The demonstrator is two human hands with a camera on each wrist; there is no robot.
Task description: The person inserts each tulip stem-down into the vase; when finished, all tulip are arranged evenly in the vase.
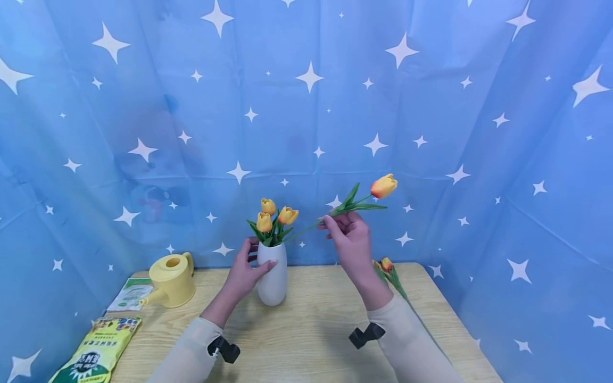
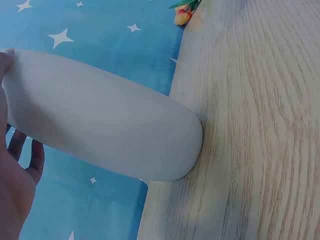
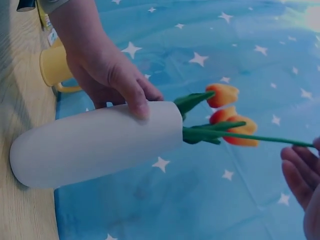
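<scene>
A white vase (image 1: 274,279) stands on the wooden table with several orange-yellow tulips (image 1: 264,222) in it. My left hand (image 1: 245,270) grips the vase near its top; in the right wrist view the thumb lies along the side just below the rim. Up to the right, my right hand (image 1: 351,240) pinches the green stem of another tulip (image 1: 384,186), which slants with its bloom up and right. In the right wrist view that stem (image 3: 270,139) runs to the vase mouth; whether its end is inside cannot be made out.
One more tulip (image 1: 387,264) lies on the table at the right, partly behind my right forearm. A yellow watering can (image 1: 172,282) stands at the left, beside a white-green packet (image 1: 129,295) and a yellow-green bag (image 1: 98,348). A blue star-patterned curtain (image 1: 306,127) surrounds the table (image 1: 297,346).
</scene>
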